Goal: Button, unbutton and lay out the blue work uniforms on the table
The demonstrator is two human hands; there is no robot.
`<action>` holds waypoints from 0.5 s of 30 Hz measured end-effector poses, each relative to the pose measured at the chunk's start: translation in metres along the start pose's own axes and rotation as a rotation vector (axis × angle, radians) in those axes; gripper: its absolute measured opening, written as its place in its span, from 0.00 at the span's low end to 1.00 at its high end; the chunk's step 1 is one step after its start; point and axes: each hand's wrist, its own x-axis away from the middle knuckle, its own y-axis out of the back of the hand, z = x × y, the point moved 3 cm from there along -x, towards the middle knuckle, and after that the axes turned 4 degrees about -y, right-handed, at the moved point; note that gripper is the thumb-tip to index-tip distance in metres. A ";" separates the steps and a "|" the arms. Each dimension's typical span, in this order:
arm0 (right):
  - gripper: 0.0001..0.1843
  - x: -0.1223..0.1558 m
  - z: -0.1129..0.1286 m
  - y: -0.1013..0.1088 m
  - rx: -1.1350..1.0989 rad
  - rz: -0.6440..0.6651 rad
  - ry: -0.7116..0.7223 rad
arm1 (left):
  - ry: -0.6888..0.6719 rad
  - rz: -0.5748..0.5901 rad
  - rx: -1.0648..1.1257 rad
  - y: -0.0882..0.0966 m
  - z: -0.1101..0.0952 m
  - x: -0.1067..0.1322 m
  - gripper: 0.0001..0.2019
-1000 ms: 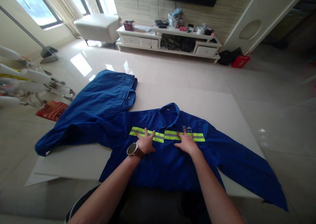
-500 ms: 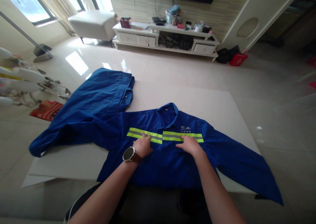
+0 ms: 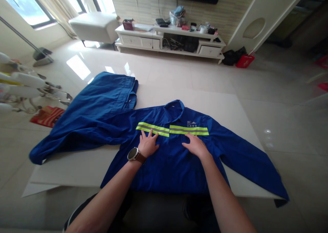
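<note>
A blue work jacket (image 3: pixel 174 157) with a yellow-green reflective band (image 3: pixel 171 129) across the chest lies spread front-up on a white table (image 3: pixel 225 109). My left hand (image 3: pixel 148 143), a watch on its wrist, rests flat on the jacket just below the band, fingers spread. My right hand (image 3: pixel 195 146) lies flat on the cloth to the right of it, also open. The jacket's right sleeve (image 3: pixel 256 171) hangs over the table's near right edge. A second blue garment (image 3: pixel 102 103) lies on the table's left part, partly under the jacket's left sleeve.
A white TV stand (image 3: pixel 169 43) with clutter stands at the far wall under a dark screen. A white ottoman (image 3: pixel 94 26) is far left. A drying rack (image 3: pixel 23 86) and a red bag (image 3: pixel 46 116) sit on the floor at left. Shiny tiled floor surrounds the table.
Both hands have slid a little toward me, from on the reflective band to just below it, staying flat. The view shifted slightly.
</note>
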 end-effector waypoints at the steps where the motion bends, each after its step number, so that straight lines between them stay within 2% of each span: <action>1: 0.34 0.003 0.002 0.003 0.007 0.014 -0.010 | 0.016 -0.009 -0.008 0.000 -0.002 0.002 0.32; 6: 0.31 0.014 0.008 0.013 0.027 0.049 -0.053 | -0.075 -0.012 -0.013 -0.005 -0.021 0.006 0.24; 12: 0.33 0.014 0.004 0.011 0.023 0.058 -0.064 | -0.076 0.010 -0.006 -0.010 -0.027 0.005 0.28; 15: 0.31 0.012 0.004 0.009 0.007 0.030 -0.035 | -0.086 0.016 -0.012 -0.009 -0.027 0.005 0.27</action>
